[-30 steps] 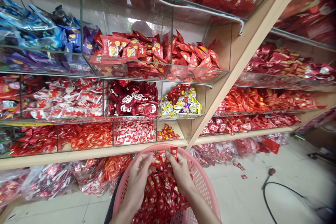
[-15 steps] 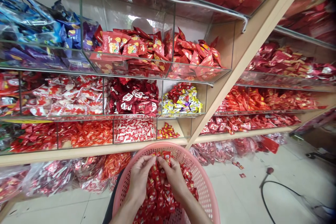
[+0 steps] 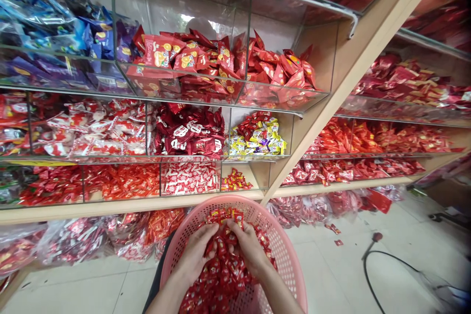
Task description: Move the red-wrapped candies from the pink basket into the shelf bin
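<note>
A pink perforated plastic basket (image 3: 296, 260) stands in front of me, holding a heap of small red wrapped candies (image 3: 226, 267). Both my hands are inside it, over the heap. My left hand (image 3: 196, 250) has its fingers curled round some candies, and my right hand (image 3: 248, 245) closes on them from the other side. The thumbs point toward each other, nearly meeting. Just beyond the thumbs, several candy wrappers (image 3: 224, 214) stick up from the grip. My fingertips are partly hidden among the candies, so how many each hand holds cannot be seen.
Glass-fronted shelves hold red orange-print packets (image 3: 191, 59), blue packets (image 3: 44, 29), dark red packets (image 3: 191, 132) and yellow-and-white candies (image 3: 259, 140). Bulging clear bags (image 3: 73, 240) lie under the bottom shelf. A slanted wooden post (image 3: 342, 88) divides the shelving. A black cable (image 3: 368, 274) crosses the tiled floor.
My hands have dipped slightly and moved a little apart at the thumbs. More red wrappers now show above them. The view has shifted slightly.
</note>
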Action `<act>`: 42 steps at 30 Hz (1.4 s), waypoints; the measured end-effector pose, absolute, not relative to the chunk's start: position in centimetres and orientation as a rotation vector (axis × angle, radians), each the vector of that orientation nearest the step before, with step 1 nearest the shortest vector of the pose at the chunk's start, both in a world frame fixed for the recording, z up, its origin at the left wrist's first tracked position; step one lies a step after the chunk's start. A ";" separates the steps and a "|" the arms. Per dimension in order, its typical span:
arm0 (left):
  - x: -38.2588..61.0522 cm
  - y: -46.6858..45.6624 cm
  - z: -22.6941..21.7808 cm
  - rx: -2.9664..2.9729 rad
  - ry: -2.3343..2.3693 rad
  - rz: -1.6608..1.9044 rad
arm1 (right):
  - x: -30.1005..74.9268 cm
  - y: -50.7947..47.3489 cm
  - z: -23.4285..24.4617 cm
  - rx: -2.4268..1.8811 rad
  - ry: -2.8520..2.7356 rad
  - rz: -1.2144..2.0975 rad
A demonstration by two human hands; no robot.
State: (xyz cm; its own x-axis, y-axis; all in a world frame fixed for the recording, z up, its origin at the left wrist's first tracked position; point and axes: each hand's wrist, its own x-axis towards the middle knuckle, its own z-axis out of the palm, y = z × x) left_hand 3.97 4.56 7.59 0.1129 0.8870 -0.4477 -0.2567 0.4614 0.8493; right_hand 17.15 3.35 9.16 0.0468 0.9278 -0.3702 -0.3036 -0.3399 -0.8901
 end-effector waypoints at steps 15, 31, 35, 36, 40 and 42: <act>-2.5 5.4 7.5 1.124 1.367 0.788 | 17.8 3.7 6.3 -1.286 -0.700 1.545; -0.2 5.1 4.0 1.890 1.965 0.126 | 17.7 2.7 4.3 -1.336 -0.649 1.535; 0.1 5.3 3.6 1.902 1.952 0.072 | 17.7 2.7 4.5 -1.303 -0.645 1.535; 0.1 5.3 3.7 1.896 1.947 0.077 | 17.7 2.7 4.5 -1.294 -0.645 1.535; 0.5 5.2 5.1 1.863 1.864 0.213 | 17.5 2.7 4.9 -1.250 -0.650 1.534; 1.1 5.0 6.1 1.851 1.758 0.294 | 17.2 2.7 5.3 -1.229 -0.661 1.544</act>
